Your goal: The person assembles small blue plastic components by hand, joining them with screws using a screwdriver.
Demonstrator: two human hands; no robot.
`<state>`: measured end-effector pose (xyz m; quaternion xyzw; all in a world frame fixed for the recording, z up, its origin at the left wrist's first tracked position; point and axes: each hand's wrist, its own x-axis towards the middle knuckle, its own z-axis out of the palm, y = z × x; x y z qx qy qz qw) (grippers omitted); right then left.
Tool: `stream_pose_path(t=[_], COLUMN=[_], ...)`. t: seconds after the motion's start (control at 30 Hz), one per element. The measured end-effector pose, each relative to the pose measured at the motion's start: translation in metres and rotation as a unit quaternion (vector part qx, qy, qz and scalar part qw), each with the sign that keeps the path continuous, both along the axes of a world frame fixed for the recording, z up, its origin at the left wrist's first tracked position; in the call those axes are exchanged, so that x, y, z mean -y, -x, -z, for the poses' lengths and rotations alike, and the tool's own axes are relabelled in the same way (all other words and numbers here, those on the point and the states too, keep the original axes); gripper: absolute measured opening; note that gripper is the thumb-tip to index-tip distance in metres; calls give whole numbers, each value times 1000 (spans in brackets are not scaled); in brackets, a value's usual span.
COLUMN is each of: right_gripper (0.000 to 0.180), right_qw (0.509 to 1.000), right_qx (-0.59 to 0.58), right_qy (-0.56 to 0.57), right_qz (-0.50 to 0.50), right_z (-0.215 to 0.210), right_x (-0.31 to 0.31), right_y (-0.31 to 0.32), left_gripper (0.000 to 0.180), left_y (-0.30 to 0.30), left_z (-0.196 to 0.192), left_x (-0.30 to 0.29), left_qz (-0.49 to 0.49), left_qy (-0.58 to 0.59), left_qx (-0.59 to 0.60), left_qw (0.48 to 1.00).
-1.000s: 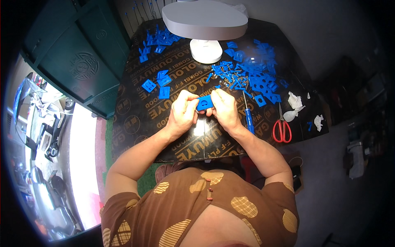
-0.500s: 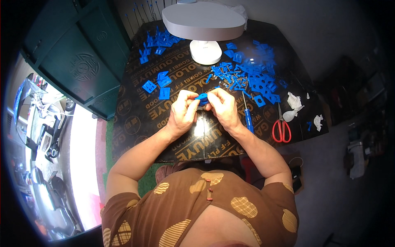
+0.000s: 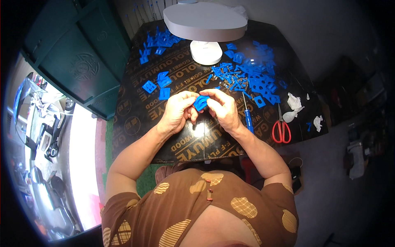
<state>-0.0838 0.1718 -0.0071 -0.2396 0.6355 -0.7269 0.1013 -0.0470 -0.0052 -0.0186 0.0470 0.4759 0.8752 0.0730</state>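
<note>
A small blue plastic plate point(image 3: 200, 103) is held up over the near part of the table, its flat face with an opening showing. My left hand point(image 3: 178, 110) pinches its left edge between thumb and fingers. On the other side my right hand point(image 3: 223, 109) grips the plate's right edge, fingers closed. Just right of my right hand lies a blue-handled screwdriver point(image 3: 249, 119), its shaft pointing away from me. Beyond my hands is a heap of small blue parts and screws point(image 3: 230, 76). Fingers cover part of the held plate.
A white lamp point(image 3: 205, 53) with a wide head stands at the back. Blue plates point(image 3: 259, 82) are piled right, others point(image 3: 164, 93) lie left, and a further heap point(image 3: 160, 40) sits far left. Red-handled scissors point(image 3: 281, 131) and crumpled white tissue point(image 3: 294, 102) lie near the right edge.
The blue plate has been turned so that its broad face shows instead of its edge. My left hand has shifted slightly left, with its lower fingers now extending under the plate.
</note>
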Motion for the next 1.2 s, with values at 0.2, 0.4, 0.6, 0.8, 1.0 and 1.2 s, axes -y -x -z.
stream_pose_path(t=[0.2,0.4,0.6,0.8,1.0,1.2], right_gripper=[28,19,18,25,25,23], right_qw=[999,991,985,980,974,961], right_qx=[41,4,-59,-93,-103,-175], right_qy=[2,-31,-110,-126,-133,-153], right_qz=[-12,133,122,127,151,149], right_z=[3,15,9,12,9,4], right_x=[1,7,10,9,8,8], right_y=[1,8,0,2,2,-1], left_gripper=[22,23,19,24,26,21], left_y=[0,-4,-8,-11,-12,-7], left_z=[1,-4,-2,0,-1,1], left_x=[-1,-7,-12,-19,-21,-11], left_qz=[-80,-188,-225,-222,-182,-154], left_qy=[67,164,280,326,316,260], left_qx=[9,-44,-97,-130,-143,-107], left_qw=[995,967,928,910,920,947])
